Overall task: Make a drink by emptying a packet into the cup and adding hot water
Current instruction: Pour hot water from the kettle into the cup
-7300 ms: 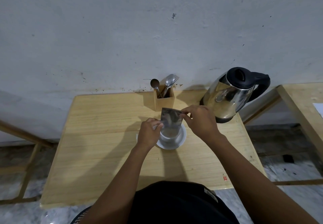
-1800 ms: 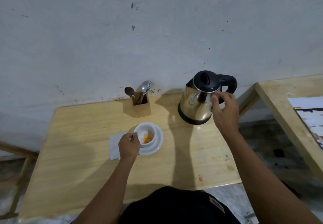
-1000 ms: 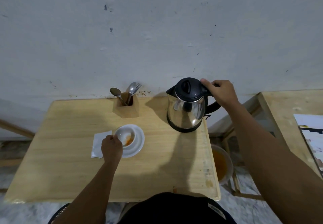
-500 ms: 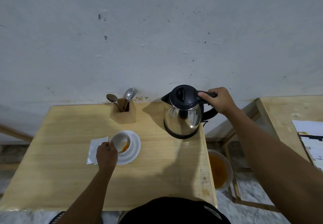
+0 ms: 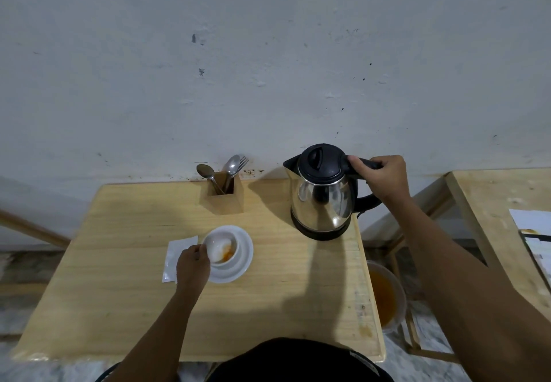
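The right hand (image 5: 384, 177) is wrapped around the black handle of the steel electric kettle (image 5: 323, 192), far right on the table (image 5: 119, 292); likely heavy with water, hot-walled, so grip only there; the left hand (image 5: 192, 267) pinches the rim of the fragile white cup (image 5: 222, 249), powder inside, on its saucer (image 5: 241, 262); the emptied packet (image 5: 176, 255) lies just left.

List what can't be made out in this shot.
- Kettle: water level hidden by its closed lid and steel wall, head view.
- Packet: print too small; the left hand covers its near corner.
- Cup: handle hidden by that hand.
- Kettle handle: mostly wrapped by the right hand.
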